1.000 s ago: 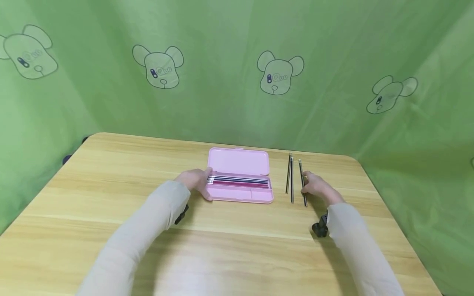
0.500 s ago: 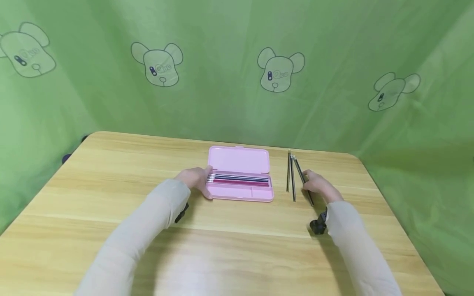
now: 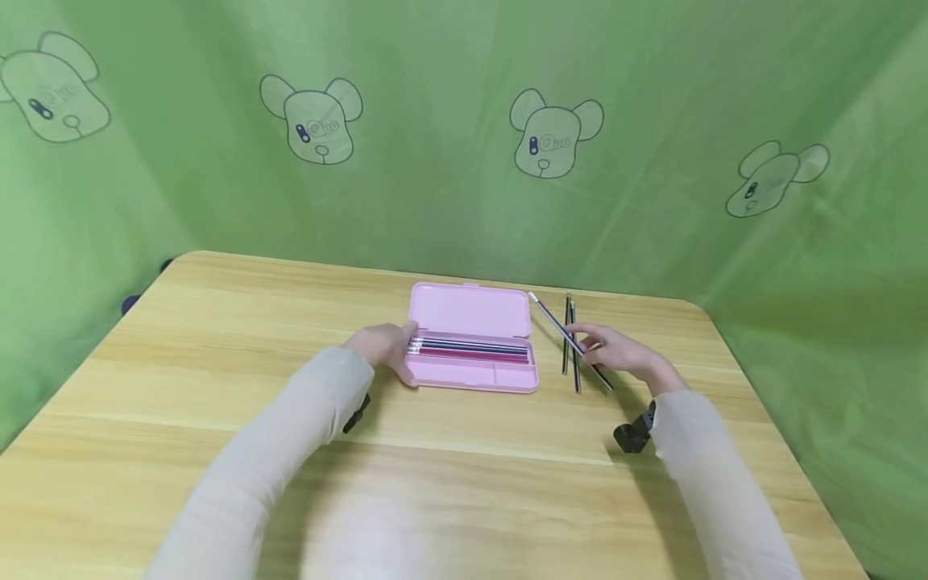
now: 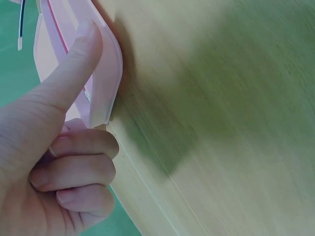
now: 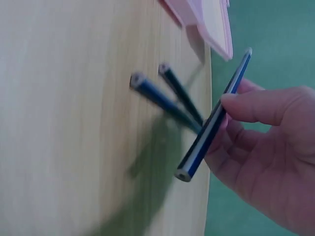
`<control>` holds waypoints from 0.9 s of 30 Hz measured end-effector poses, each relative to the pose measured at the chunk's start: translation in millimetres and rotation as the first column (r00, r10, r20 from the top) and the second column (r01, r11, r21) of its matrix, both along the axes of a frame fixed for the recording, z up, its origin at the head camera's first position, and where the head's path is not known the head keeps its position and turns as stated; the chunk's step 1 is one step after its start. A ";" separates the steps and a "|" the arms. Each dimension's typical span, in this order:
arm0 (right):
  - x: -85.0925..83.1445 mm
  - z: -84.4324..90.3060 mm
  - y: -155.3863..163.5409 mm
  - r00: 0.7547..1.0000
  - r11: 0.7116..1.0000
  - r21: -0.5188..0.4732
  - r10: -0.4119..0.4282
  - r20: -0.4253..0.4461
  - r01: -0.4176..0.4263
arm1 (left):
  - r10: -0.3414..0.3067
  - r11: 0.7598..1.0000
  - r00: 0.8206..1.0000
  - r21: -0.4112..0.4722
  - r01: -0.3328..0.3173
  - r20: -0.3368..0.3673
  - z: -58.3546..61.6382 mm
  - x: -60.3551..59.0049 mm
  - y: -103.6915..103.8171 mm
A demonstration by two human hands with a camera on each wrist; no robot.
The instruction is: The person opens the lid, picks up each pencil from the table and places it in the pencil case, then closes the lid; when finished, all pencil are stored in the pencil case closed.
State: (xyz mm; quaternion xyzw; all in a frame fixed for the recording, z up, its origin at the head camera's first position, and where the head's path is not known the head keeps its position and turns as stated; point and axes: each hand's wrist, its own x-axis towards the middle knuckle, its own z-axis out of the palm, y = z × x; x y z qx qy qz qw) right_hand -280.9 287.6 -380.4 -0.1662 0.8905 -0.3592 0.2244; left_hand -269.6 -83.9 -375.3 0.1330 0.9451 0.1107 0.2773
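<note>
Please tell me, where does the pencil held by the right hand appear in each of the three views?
Head: held pencil slants right of centre, pinched by the right hand.
Left wrist: not in it.
Right wrist: held pencil runs diagonally at centre right, above the table.
Shared landmark: the pink pencil case.

Smooth pink plastic case (image 3: 471, 318) (matt), wood-grain table (image 3: 217, 387)
</note>
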 end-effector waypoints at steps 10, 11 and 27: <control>-1.8 1.0 -31.4 0.983 0.985 0.069 0.162 -0.086 -0.156 | 0.004 1.000 1.000 0.007 -0.004 0.014 -3.0 -0.2 1.9; -1.9 1.3 -33.6 0.981 0.983 0.078 0.170 -0.095 -0.163 | 0.004 1.000 1.000 0.012 -0.005 0.013 -3.1 -0.7 1.6; -7.2 -4.0 -94.0 0.945 0.959 0.111 0.277 -0.175 -0.261 | 0.004 1.000 1.000 0.011 -0.004 0.007 1.6 0.2 -0.9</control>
